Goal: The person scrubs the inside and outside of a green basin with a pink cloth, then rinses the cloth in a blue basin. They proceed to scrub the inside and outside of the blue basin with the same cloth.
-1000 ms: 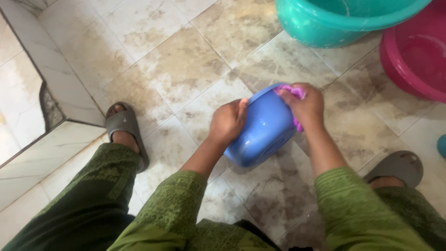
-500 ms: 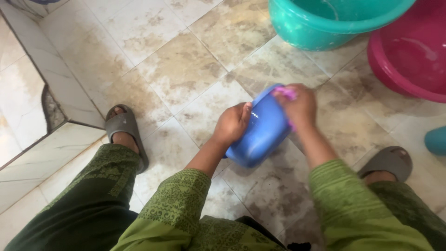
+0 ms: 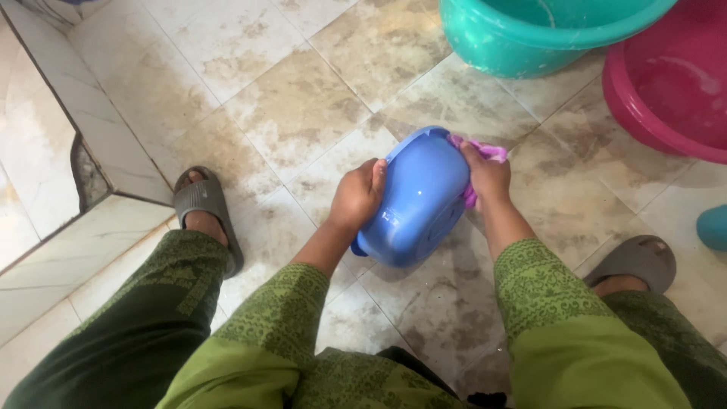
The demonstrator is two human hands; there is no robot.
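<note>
— So, from the left: what's my left hand (image 3: 356, 198) doing?

— Its fingers are closed on the near rim of the blue plastic tub (image 3: 416, 201), I'd say to steady it, tipped on edge over the tiled floor (image 3: 295, 106) between my grey sandals (image 3: 201, 201).

— And my right hand (image 3: 486, 176)?

— Its fingers press a pink cloth (image 3: 485, 151) against the tub's far side, likely why the tub is tilted underside up. Beyond sit a teal basin (image 3: 530, 42) and a magenta basin (image 3: 666, 98), in the floor's far right corner.
</note>
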